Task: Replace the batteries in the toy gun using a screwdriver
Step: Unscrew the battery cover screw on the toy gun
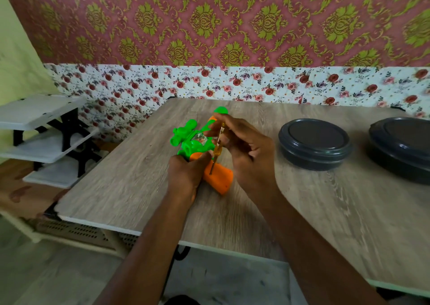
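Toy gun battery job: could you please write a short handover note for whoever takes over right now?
Left hand grips the toy gun by its orange grip, steadying it on the table.
Right hand holds the screwdriver near upright, tip on the grip.
Done: tool set in place. The cover seems not yet off, and no batteries are in view.
Left: undo the screw, open the cover, swap the batteries, close and screw shut.
Two dark lidded tubs stand to the right on the table.

head cam | faces forward and down (wide-angle) | close over table (130, 165) | wall (232, 25) beyond | single view
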`<state>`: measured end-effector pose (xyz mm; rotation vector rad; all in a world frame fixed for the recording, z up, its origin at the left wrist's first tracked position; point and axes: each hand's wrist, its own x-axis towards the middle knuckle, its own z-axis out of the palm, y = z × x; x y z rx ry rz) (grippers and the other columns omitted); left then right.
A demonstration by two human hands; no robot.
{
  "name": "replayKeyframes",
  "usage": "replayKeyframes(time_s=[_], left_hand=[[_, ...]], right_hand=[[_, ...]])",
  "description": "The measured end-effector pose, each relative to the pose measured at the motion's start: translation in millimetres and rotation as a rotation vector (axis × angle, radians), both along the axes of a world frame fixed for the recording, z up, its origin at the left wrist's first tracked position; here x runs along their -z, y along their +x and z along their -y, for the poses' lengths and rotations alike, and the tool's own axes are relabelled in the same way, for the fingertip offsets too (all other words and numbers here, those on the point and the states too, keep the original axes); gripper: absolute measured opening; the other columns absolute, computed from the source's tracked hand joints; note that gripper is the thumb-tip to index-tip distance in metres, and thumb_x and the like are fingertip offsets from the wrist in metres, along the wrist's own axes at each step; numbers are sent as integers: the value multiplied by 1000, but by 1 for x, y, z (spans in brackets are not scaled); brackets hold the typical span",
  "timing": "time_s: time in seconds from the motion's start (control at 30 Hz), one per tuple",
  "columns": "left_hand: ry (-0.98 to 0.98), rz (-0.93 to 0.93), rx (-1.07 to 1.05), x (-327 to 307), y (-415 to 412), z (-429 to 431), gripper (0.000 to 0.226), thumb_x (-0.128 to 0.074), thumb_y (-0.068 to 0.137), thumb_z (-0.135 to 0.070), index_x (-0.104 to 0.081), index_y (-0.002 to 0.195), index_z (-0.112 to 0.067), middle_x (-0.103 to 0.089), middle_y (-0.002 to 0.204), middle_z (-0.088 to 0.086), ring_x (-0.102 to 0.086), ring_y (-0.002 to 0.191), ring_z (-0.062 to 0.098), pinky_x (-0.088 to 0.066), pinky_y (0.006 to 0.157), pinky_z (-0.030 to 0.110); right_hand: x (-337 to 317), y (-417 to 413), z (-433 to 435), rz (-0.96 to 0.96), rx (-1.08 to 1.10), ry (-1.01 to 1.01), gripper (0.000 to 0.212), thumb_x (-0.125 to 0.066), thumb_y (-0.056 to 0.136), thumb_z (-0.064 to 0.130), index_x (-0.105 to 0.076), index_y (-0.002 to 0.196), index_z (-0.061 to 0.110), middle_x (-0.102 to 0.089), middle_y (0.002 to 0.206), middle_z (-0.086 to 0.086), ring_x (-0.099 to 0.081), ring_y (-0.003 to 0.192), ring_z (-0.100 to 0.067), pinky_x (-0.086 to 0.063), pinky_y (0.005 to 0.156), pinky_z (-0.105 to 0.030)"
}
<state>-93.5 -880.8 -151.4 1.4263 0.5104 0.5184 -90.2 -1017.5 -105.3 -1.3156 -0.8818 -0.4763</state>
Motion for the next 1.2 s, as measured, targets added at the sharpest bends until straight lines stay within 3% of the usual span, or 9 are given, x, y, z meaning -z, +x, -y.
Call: replayKeyframes(time_s=[0.2,0.27,0.4,0.53,0.67,0.83,0.97,1.1,1.2], left_hand=[[-10,5,20,-1,-2,0,33,-81,50,-38,-70,66,-12,-68,64,3,-60,63,16,-47,61,35],[5,-6,14,0,-1,-1,38,-80,45,-42,-69,66,-12,-67,63,5,-60,63,18,-46,61,36],[14,-9,18,2,1,-2,26,-79,56,-34,-68,65,-12,-65,62,6,-59,63,18,-45,61,38],[40,9,25,3,0,-3,28,-76,56,-37,-67,65,-12,-61,59,6,-55,61,17,-41,59,37],[13,24,28,5,1,-3,25,-82,63,-32,-71,68,-11,-67,67,11,-59,64,19,-45,61,37],[-8,28,39,3,1,-2,24,-82,62,-32,-73,71,-11,-71,72,12,-63,68,21,-48,65,39],[-2,18,19,2,0,-1,22,-83,63,-30,-69,66,-13,-66,67,10,-60,67,21,-45,64,38],[23,-5,-20,3,2,-1,29,-83,82,-14,-62,62,-15,-61,57,2,-57,62,20,-45,64,38],[15,2,-11,4,2,-1,27,-85,75,-19,-63,60,-15,-58,48,-5,-54,57,17,-42,61,37]], right_hand=[[-3,-3,-3,88,84,-4,27,-67,89,-12,-72,114,-3,-63,104,-20,-69,100,-25,-60,83,-38],[-1,1,-3,67,86,-3,31,-63,92,-14,-70,120,-2,-68,107,-16,-70,100,-22,-61,83,-44],[0,0,1,16,53,-4,32,-55,97,-11,-65,127,-6,-72,113,-10,-71,103,-14,-59,88,-35],[-3,-7,-1,93,112,-23,26,-73,90,-1,-71,116,-4,-69,108,-9,-71,99,-21,-60,81,-39],[0,-2,-1,65,116,-16,30,-65,89,-17,-69,117,-6,-70,108,-7,-72,97,-14,-58,84,-30],[-1,-4,3,-9,32,-6,24,-58,95,-12,-66,118,-8,-71,112,-16,-74,98,-26,-60,88,-42],[-2,-2,-1,106,146,-10,25,-69,87,-15,-71,111,-7,-64,106,-15,-69,100,-21,-56,82,-27],[1,0,2,54,106,-30,42,-59,89,-20,-65,128,-5,-70,113,-13,-71,102,-27,-59,89,-39],[0,-3,1,69,85,-35,32,-62,93,-11,-68,124,-4,-71,115,-15,-71,106,-27,-60,87,-47]])
